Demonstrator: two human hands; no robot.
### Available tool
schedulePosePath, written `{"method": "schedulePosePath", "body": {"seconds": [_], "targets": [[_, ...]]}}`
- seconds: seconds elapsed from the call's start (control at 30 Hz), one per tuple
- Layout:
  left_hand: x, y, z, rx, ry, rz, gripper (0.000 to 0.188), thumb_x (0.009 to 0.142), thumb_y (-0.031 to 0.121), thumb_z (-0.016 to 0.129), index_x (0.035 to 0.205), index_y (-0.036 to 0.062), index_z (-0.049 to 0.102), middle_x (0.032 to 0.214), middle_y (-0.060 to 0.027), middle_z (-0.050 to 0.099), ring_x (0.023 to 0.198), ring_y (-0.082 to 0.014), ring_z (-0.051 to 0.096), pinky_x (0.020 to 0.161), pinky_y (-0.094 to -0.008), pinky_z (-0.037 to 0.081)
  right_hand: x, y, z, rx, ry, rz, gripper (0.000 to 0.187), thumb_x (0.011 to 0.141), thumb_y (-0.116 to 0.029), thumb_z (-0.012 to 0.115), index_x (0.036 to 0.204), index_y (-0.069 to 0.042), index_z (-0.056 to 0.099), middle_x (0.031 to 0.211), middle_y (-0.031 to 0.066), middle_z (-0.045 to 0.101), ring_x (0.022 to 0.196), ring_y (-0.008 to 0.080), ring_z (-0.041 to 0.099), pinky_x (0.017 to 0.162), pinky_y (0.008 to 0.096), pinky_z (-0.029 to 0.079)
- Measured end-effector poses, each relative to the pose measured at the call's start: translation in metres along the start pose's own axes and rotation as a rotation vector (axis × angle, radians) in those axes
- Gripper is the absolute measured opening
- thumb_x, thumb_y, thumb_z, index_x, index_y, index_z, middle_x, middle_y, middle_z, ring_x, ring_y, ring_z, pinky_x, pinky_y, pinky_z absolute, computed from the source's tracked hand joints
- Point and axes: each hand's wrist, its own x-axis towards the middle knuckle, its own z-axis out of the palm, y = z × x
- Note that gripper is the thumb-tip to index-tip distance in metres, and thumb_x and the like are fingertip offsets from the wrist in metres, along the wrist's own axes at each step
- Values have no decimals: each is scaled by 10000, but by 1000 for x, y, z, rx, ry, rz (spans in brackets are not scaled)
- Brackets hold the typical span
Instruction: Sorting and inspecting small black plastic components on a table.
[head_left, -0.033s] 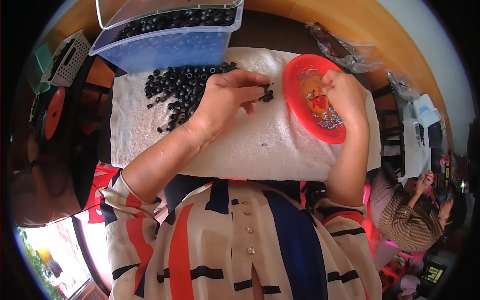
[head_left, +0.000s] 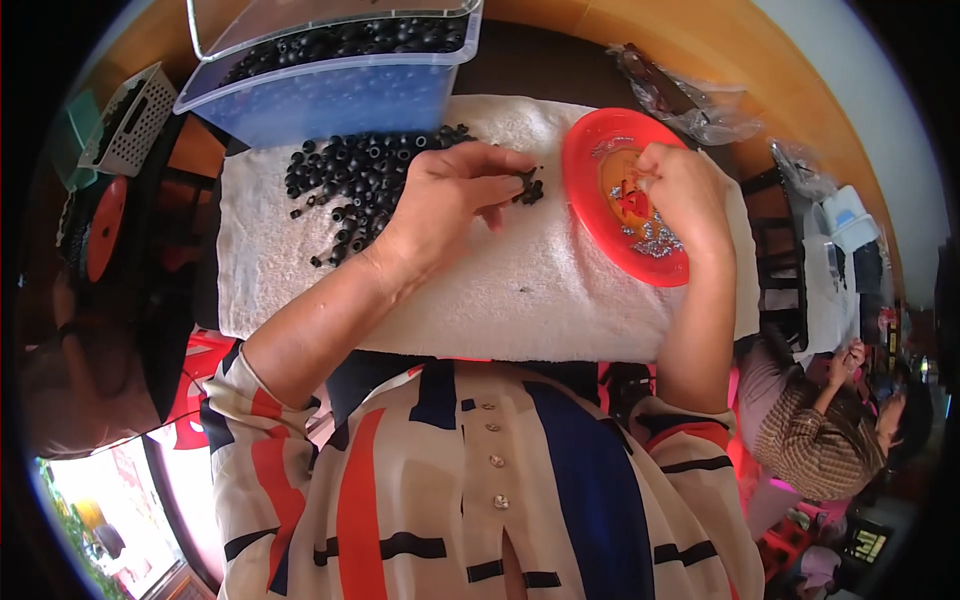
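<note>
My left hand (head_left: 450, 190) is closed in a pinch above the white towel (head_left: 480, 290), with a small black part (head_left: 526, 178) at its fingertips. Right beside those fingertips lies a little cluster of black parts (head_left: 533, 195). Under and behind the left wrist spreads a pile of small hollow black parts (head_left: 345, 190). My right hand (head_left: 690, 190) hovers over a red plate (head_left: 585, 200), thumb and fingers pressed together; anything between them is too small to make out. Small silvery pieces (head_left: 655, 242) lie in the plate's patterned middle.
A clear plastic bin (head_left: 340, 105) full of similar black parts stands behind the pile. Crumpled clear plastic bags (head_left: 700, 115) lie at the back right. A white perforated basket (head_left: 132, 130) sits at far left. To the right, another person (head_left: 825, 440) sits working.
</note>
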Motion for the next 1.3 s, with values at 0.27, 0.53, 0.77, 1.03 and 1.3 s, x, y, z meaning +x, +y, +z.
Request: {"method": "schedulePosePath", "body": {"seconds": [0.27, 0.53, 0.77, 1.03, 1.3], "targets": [[-3, -12, -7, 153, -78, 99, 204, 835, -18, 635, 1027, 0, 702, 834, -34, 659, 629, -69, 542, 601, -213, 469, 2, -13, 16, 26, -6, -259, 96, 809, -83, 643, 898, -53, 661, 847, 150, 685, 831, 344, 660, 730, 426, 500], [-5, -13, -5, 289, -83, 133, 196, 840, -6, 637, 1022, 16, 707, 752, 3, 618, 602, -37, 512, 561, -198, 437, 41, 26, 2, 39, 116, -106, 122, 823, -134, 640, 929, -109, 696, 948, 126, 678, 898, 346, 649, 784, 456, 501], [-7, -14, -6, 316, -71, 142, 194, 836, -6, 649, 1020, 16, 708, 753, -5, 623, 600, -31, 511, 556, -203, 438, 41, 13, 30, 51, 107, -379, 185, 787, -123, 701, 969, -97, 680, 952, 96, 628, 934, 319, 620, 806, 421, 468], [-2, -10, -6, 58, -98, -27, 202, 855, -33, 634, 1053, -43, 671, 828, -60, 646, 637, -103, 565, 601, -226, 474, 25, 4, 18, 64, 174, -394, 95, 791, -81, 671, 886, -75, 682, 953, 71, 637, 964, 276, 614, 807, 406, 447], [-6, -7, -7, -209, -94, -94, 167, 890, 9, 639, 1045, -50, 656, 864, -86, 648, 671, -151, 603, 629, -274, 525, -19, -78, 0, 564, 263, -606, 160, 751, 6, 637, 899, -50, 663, 812, 91, 595, 753, 290, 600, 670, 394, 473]]}}
